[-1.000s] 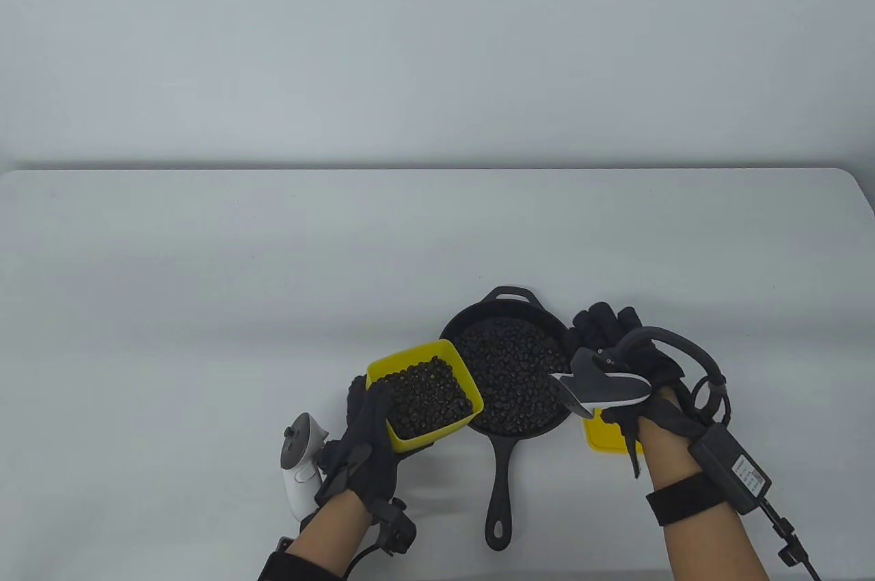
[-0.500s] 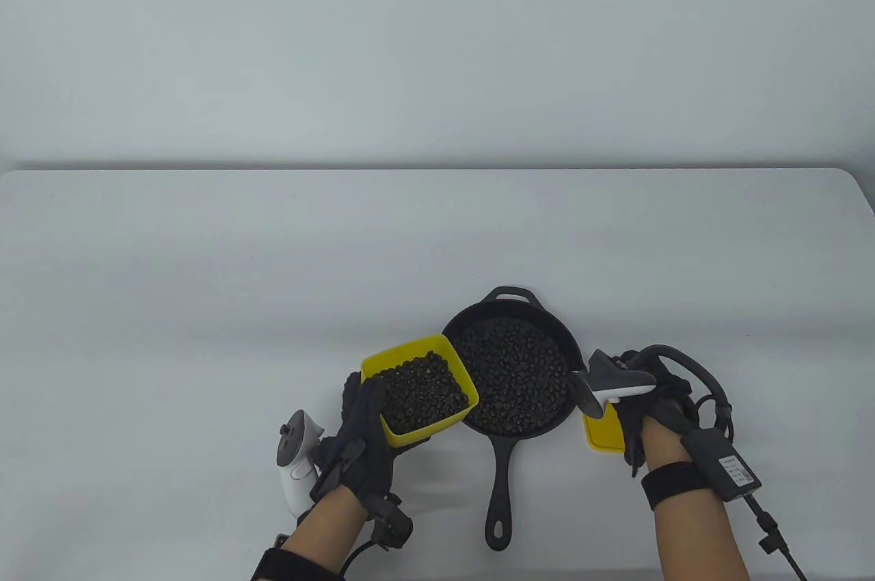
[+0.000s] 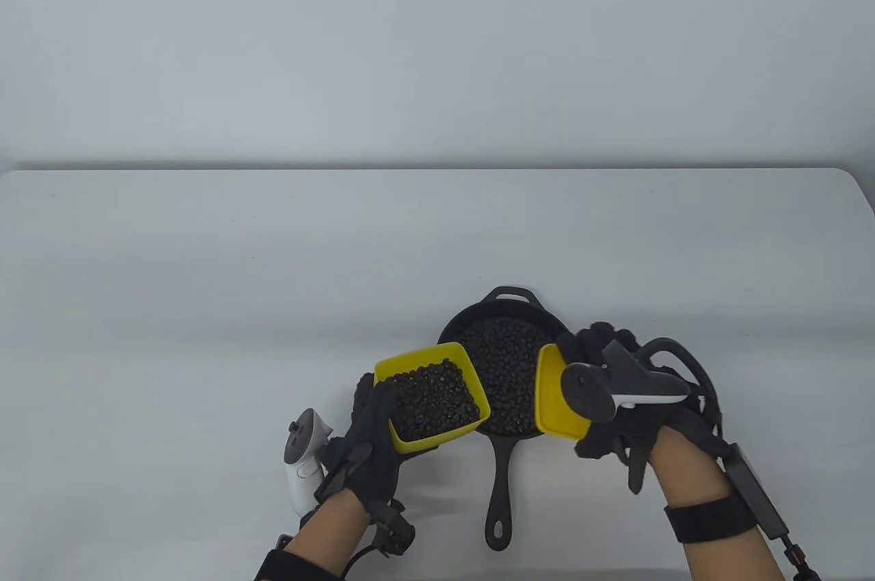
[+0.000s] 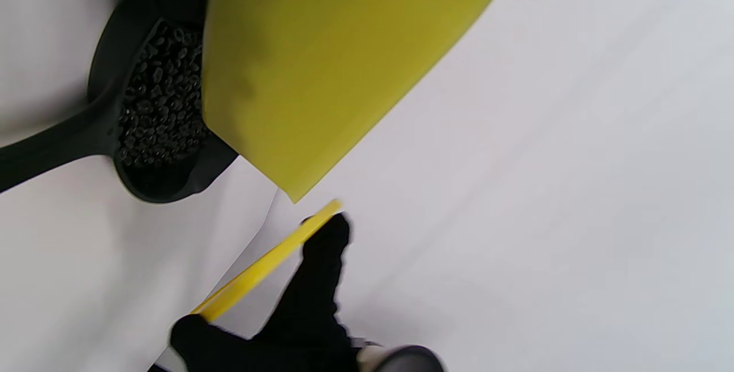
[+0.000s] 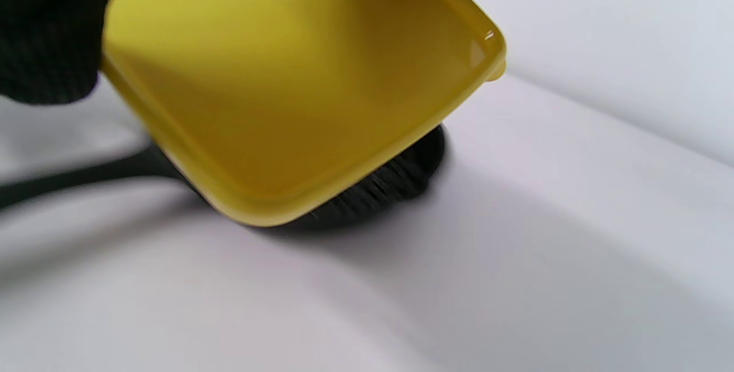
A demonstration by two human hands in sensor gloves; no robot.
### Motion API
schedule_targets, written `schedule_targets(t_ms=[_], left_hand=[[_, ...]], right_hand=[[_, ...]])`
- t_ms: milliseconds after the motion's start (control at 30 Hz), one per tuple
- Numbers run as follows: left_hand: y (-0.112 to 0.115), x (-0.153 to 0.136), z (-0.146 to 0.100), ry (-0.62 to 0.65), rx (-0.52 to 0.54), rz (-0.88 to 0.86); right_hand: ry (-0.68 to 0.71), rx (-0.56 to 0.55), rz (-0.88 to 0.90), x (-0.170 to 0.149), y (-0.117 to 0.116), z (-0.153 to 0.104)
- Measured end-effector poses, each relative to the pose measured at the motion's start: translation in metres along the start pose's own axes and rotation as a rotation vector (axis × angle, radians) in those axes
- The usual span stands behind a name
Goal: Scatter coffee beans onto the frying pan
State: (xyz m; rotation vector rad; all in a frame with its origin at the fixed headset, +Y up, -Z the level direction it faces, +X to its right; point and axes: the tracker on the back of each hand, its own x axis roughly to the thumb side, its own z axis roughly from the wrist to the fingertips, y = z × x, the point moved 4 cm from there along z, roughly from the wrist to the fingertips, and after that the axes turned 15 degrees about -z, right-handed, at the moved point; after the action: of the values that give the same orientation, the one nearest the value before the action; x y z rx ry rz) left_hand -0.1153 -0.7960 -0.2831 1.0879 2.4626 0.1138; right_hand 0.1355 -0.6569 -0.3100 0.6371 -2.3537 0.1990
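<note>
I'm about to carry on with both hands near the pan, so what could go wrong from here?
1. The tub in the left hand is heaped with beans and hangs partly off the pan; a quick tip could spill some onto the table.
2. The pan already looks full, so more beans may roll over its rim.
3. The lid held by the right hand is tilted over the pan's other side and could block the pour.

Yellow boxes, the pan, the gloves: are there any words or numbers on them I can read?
No text can be read now.
Yellow box of beans: plain.
Yellow lid in the right hand: plain.
Frying pan: no marking shows.
Black pack on the right wrist: no label shows.
</note>
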Motion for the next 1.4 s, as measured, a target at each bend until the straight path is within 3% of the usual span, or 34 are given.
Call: schedule_targets(t_ms=[133,233,300,433,533,667,800,967,1033,1067,1133,1200,1267,1333,1400], left_hand=[[0.011,-0.008,0.003,-0.038,-0.117,-0.007],[0.021,-0.009,0.004,-0.032,-0.163,0.003],[0.025,-0.011,0.004,-0.047,-0.196,0.019],[0.027,-0.01,0.001,-0.005,-0.185,-0.135],[0.024,-0.004,0.003,0.001,-0.218,-0.067],[0.02,0.002,0.001,-0.002,-0.184,-0.024],[0.014,-0.005,0.0,-0.012,-0.107,-0.056],[0.008,-0.002,0.002,0.018,-0.088,-0.058],[0.007,-0.001,0.003,0.036,-0.106,-0.073],[0.007,-0.001,0.004,0.043,-0.116,-0.085],[0.009,-0.001,0.005,0.055,-0.133,-0.097],[0.012,-0.002,0.006,0.048,-0.167,-0.106],[0.015,-0.004,0.007,0.036,-0.203,-0.111],[0.009,-0.005,0.007,0.039,-0.17,-0.107],[0.008,-0.005,0.007,0.028,-0.174,-0.117]], right_hand=[[0.126,-0.158,0.089,0.04,0.045,0.01],[0.196,-0.193,0.187,0.062,0.058,0.023],[0.234,-0.22,0.255,0.07,0.065,0.027],[0.232,-0.268,0.335,0.071,0.07,0.032],[0.217,-0.276,0.324,0.072,0.07,0.036],[0.17,-0.363,0.34,0.07,0.069,0.033],[-0.007,-0.459,0.406,0.055,0.055,0.021],[-0.285,-0.45,0.657,0.031,0.004,0.007],[-0.295,-0.454,0.851,0.031,-0.022,0.01],[-0.296,-0.49,1.017,0.032,-0.036,0.013],[-0.202,-0.442,1.295,0.043,-0.05,0.024],[-0.147,-0.472,1.438,0.052,-0.056,0.029],[-0.065,-0.415,1.468,0.068,-0.059,0.036],[0.058,-0.429,1.523,0.076,-0.059,0.04],[0.067,-0.411,1.552,0.08,-0.061,0.043]])
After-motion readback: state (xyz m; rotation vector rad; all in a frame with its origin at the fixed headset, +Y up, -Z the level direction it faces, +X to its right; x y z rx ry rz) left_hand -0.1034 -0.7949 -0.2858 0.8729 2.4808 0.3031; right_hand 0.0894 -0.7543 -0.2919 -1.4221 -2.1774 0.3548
